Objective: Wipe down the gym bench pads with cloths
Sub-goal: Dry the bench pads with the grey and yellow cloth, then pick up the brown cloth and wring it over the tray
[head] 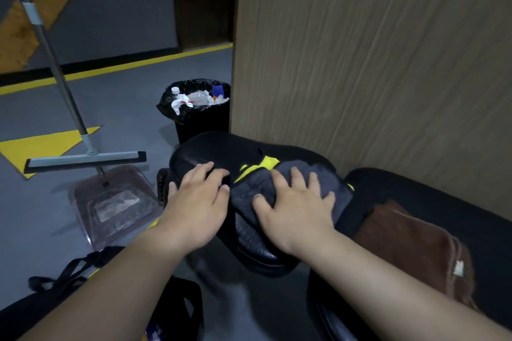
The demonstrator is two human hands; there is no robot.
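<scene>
A black seat pad point(221, 151) with a yellow mark lies in the middle of the view. On it is a dark grey cloth point(327, 177). My right hand point(296, 202) lies flat on that cloth with fingers spread, pressing it onto the pad. My left hand point(199, 196) rests open on the pad's left end, its fingertips at the cloth's edge. A second, longer black pad point(415, 188) runs off to the right, and a brown cloth point(410, 246) lies folded on it.
A wood-grain wall panel point(374, 50) stands right behind the pads. A black bin point(202, 122) full of rubbish is beyond the seat pad. A floor squeegee point(83, 160) and a clear dustpan point(116, 205) sit on the grey floor to the left. Black straps point(69, 277) lie near my left arm.
</scene>
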